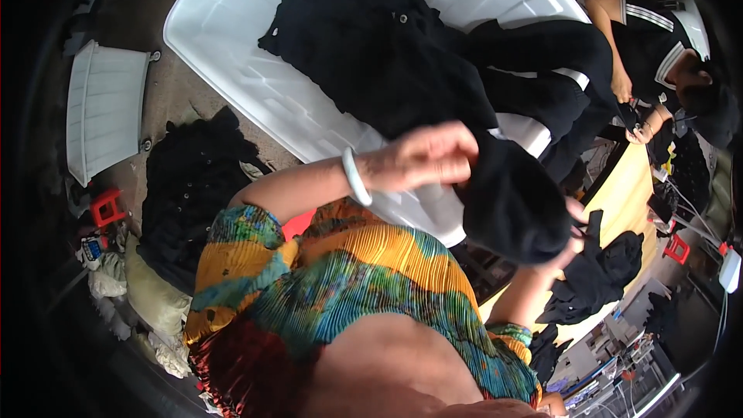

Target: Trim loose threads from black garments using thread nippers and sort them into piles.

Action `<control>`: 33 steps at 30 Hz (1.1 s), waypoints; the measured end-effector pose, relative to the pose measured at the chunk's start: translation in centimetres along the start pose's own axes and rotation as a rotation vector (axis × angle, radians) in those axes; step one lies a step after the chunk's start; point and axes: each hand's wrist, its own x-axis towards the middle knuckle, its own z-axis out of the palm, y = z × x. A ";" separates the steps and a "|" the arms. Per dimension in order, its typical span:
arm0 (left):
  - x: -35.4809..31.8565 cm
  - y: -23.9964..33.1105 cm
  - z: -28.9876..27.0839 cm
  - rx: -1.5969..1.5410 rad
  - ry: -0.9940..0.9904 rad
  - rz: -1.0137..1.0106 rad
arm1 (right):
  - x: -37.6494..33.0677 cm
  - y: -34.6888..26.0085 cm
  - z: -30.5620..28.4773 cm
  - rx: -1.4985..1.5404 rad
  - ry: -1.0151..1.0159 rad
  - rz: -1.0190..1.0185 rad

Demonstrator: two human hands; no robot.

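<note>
A bunched black garment (515, 205) hangs between my two hands, in front of the large white bin. My left hand (429, 156), with a pale bangle at its wrist, has its fingers curled at the garment's upper left edge; motion blurs them. At the lower right edge my right hand (571, 241) grips the same cloth, its palm partly hidden behind it. More black clothing (364, 39) with round metal buttons lies inside the white bin (224, 54) and drapes over its right side.
Another white wheeled bin (108, 108) stands at far left, near a dark clothing pile (190, 186) and a red stool (108, 207). To my right, a wooden table (631, 193) carries black garments (600, 271). A co-worker (658, 54) handles dark cloth at the upper right.
</note>
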 end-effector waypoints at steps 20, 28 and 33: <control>22.3 -6.4 -8.7 1.111 0.640 0.824 | 1.4 5.2 -28.3 0.436 0.790 -0.119; 31.9 9.0 7.3 1.257 0.728 0.217 | 3.4 11.3 -27.1 0.916 0.769 0.178; 34.5 8.5 3.0 1.737 0.488 0.660 | 3.7 16.8 -17.3 1.122 0.573 0.376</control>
